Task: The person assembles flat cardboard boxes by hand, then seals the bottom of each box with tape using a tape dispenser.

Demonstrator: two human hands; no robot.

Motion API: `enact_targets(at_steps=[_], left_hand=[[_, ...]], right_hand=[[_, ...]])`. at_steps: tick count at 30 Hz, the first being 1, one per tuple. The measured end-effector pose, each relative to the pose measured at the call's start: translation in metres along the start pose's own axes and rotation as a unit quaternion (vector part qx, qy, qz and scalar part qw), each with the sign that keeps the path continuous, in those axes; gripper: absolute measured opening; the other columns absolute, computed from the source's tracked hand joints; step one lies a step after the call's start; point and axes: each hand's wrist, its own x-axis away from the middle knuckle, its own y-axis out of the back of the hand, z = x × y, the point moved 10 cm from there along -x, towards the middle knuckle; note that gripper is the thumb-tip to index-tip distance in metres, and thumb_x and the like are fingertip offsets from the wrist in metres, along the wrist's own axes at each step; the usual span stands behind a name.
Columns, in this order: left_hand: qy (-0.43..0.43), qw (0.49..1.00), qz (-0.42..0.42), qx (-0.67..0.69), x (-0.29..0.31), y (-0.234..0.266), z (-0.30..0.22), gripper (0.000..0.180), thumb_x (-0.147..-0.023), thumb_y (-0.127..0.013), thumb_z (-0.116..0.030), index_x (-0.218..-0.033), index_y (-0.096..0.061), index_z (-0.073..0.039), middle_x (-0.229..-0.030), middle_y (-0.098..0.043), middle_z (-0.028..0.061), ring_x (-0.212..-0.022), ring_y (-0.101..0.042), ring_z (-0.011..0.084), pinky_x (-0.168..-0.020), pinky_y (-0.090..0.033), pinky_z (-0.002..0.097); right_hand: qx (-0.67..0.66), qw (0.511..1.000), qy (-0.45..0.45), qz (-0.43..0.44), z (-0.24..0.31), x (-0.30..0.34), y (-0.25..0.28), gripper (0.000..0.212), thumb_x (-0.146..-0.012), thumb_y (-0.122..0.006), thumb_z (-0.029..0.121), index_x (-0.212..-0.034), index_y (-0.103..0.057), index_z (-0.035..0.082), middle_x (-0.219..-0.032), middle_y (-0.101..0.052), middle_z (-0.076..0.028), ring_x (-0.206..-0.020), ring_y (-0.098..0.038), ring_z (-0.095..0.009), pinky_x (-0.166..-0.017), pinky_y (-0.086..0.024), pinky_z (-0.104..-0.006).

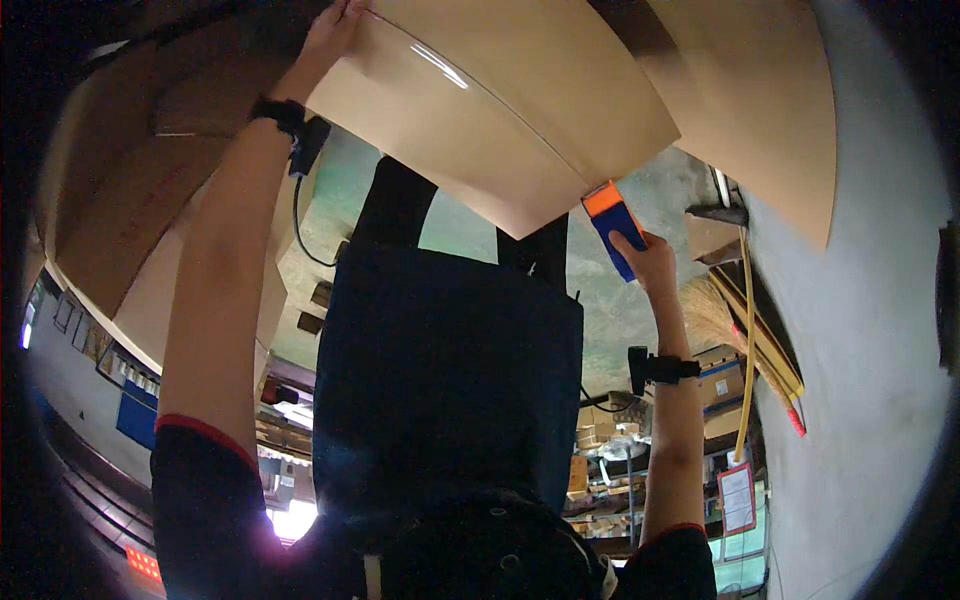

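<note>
A brown cardboard piece (470,110) spans the upper middle, with a dark seam running slantwise across it and a bright shiny streak beside the seam. At its upper left edge, my left hand (332,35) has its fingers closed on the cardboard, the fingertips partly cut off by the frame. My right hand (650,262) is wrapped round a blocky blue-and-orange hand tool (612,222), whose exact kind I cannot make out. The tool's orange end meets the cardboard's lower right edge, near the end of the seam.
Another cardboard sheet (760,100) stands at the upper right by the pale wall (850,330). Large cardboard (130,200) fills the left side. A straw broom (712,308) and a yellow pole (748,350) lean at right. A dark apron (450,370) covers my front.
</note>
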Motion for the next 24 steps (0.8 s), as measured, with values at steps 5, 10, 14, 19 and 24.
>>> enact_targets(at_steps=[5, 10, 14, 19, 24], left_hand=[[-0.49, 0.617, -0.383, -0.482, 0.056, -0.073, -0.035, 0.066, -0.075, -0.064, -0.032, -0.131, -0.046, -0.001, -0.136, -0.045, 0.0167, -0.131, -0.036, 0.0332, -0.111, -0.024, 0.0444], [-0.54, 0.674, 0.184, -0.47, 0.217, -0.333, 0.011, 0.095, -0.067, -0.073, -0.037, -0.144, -0.027, -0.006, -0.15, -0.027, 0.013, -0.14, -0.021, 0.0283, -0.115, -0.013, 0.0458], [-0.581, 0.671, 0.14, -0.439, 0.223, -0.344, -0.003, 0.084, -0.069, -0.071, -0.026, -0.142, -0.034, -0.01, -0.149, -0.03, 0.0069, -0.14, -0.024, 0.023, -0.115, -0.016, 0.0421], [-0.561, 0.726, 0.194, -0.348, 0.206, -0.374, 0.02, 0.071, -0.071, -0.064, -0.013, -0.138, -0.041, -0.009, -0.146, -0.035, 0.0072, -0.137, -0.028, 0.0232, -0.115, -0.018, 0.0385], [-0.596, 0.68, 0.078, -0.42, 0.2, -0.385, 0.03, 0.059, -0.069, -0.062, -0.01, -0.128, -0.052, -0.007, -0.136, -0.047, 0.0075, -0.132, -0.036, 0.0261, -0.112, -0.029, 0.0379]], right_hand=[[0.071, 0.997, 0.0, 0.024, 0.006, -0.017, -0.004, 0.07, -0.065, -0.064, 0.07, -0.081, -0.071, 0.002, -0.071, -0.067, -0.017, -0.07, -0.068, -0.031, -0.066, -0.051, -0.0404], [0.062, 0.998, 0.011, 0.023, -0.014, -0.016, -0.004, 0.073, -0.065, -0.063, 0.072, -0.083, -0.071, 0.002, -0.072, -0.068, -0.017, -0.071, -0.067, -0.031, -0.066, -0.051, -0.0406], [-0.077, 0.995, 0.016, 0.053, -0.085, -0.015, -0.025, 0.074, -0.067, -0.061, 0.073, -0.084, -0.069, 0.001, -0.074, -0.068, -0.018, -0.073, -0.067, -0.033, -0.068, -0.051, -0.0414], [0.086, 0.996, -0.023, 0.007, -0.093, -0.048, -0.042, 0.073, -0.068, -0.059, 0.074, -0.082, -0.07, 0.003, -0.077, -0.068, -0.018, -0.075, -0.067, -0.034, -0.069, -0.052, -0.0424], [0.166, 0.984, 0.002, -0.067, 0.003, -0.077, -0.058, 0.074, -0.068, -0.058, 0.075, -0.082, -0.07, 0.003, -0.081, -0.069, -0.017, -0.079, -0.068, -0.034, -0.069, -0.053, -0.0424]])
